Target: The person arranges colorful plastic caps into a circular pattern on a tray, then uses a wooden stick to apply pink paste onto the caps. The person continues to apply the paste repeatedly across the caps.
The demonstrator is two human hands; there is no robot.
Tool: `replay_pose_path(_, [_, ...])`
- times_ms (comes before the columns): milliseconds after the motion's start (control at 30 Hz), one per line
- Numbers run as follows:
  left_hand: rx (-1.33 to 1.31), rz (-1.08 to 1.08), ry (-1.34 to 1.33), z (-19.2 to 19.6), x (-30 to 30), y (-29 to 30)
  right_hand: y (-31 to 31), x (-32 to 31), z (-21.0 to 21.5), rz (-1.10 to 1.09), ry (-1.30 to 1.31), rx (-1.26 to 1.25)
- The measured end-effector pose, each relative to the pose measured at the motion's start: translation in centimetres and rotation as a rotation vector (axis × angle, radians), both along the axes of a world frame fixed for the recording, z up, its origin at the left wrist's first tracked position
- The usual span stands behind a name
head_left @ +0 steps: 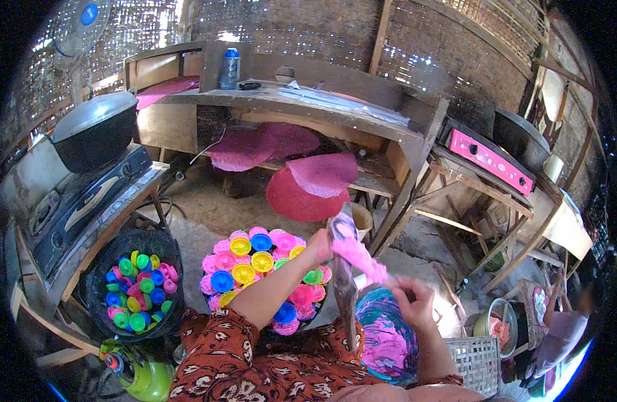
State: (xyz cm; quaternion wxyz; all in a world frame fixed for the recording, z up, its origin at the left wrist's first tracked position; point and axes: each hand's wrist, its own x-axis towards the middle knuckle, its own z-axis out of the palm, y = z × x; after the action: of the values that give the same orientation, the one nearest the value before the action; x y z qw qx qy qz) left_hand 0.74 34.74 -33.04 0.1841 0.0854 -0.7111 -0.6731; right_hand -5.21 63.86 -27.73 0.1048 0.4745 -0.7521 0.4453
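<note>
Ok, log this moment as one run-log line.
left hand: grips stick | right hand: pulls pink dough | below: bowl

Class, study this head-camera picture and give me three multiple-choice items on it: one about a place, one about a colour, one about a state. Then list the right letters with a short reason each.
1. Where does the dark wok sit?
A. on the stove at the left
B. in the woven basket
C. on the floor

2. What colour is the dough pulled between the hands?
A. green
B. pink
C. white

3. How is the right hand placed?
A. flat on the table
B. fingers pinching the dough
C. hanging free

Answers: 1 A, it rests on the stove. 2 B, the stretched mass is bright pink. 3 B, the fingers close on the dough's end while the left hand holds the other end.
</note>
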Motion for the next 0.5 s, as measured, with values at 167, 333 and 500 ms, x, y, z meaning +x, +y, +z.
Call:
replay_pose_path(167, [0.307, -0.06, 0.379, 6.2, 5.8, -2.5, 5.0, -0.2, -0.5, -0.282, -0.413, 0.035])
replay_pose_path(333, [0.543, -0.3, 0.624, 7.4, 8.3, -4.8, 6.4, 0.5, -5.4, -0.481, 0.008, 0.708])
replay_pose_path(500, [0.472, -0.516, 0.887, 8.9, 7.3, -2.1, -5.2, 8.4, -3.4, 0.816, -1.661, -0.148])
